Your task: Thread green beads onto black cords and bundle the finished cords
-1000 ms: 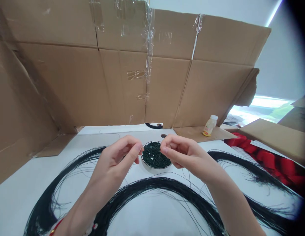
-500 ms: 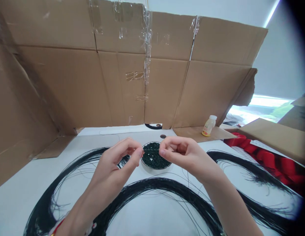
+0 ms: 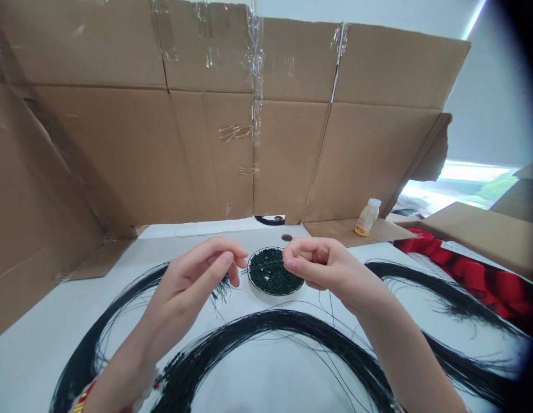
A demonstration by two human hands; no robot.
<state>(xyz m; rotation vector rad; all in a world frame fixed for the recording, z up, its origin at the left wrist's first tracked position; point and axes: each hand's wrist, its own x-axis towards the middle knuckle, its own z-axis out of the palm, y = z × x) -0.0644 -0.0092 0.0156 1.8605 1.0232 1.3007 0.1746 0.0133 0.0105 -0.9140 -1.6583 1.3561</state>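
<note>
A round dish of small dark green pieces (image 3: 273,272) sits on the white table, with my hands on either side of it. My left hand (image 3: 202,275) is at its left, fingers curled and thumb against the index finger; whatever it may pinch is too small to make out. At the dish's right edge, my right hand (image 3: 320,267) has thumb and index pressed together, and any thin strand between them cannot be made out. A thick bundle of black strands (image 3: 287,324) arches across the table below the dish.
Behind the table stands a taped cardboard wall (image 3: 215,155). A small white-capped bottle (image 3: 367,218) rests on a cardboard flap at the right. More black strands (image 3: 447,298) curve at the right, beside a box holding red material (image 3: 473,275).
My left hand has drawn back to the left and its fingers have shifted. My right hand has moved slightly right, so the gap between the hands is wider.
</note>
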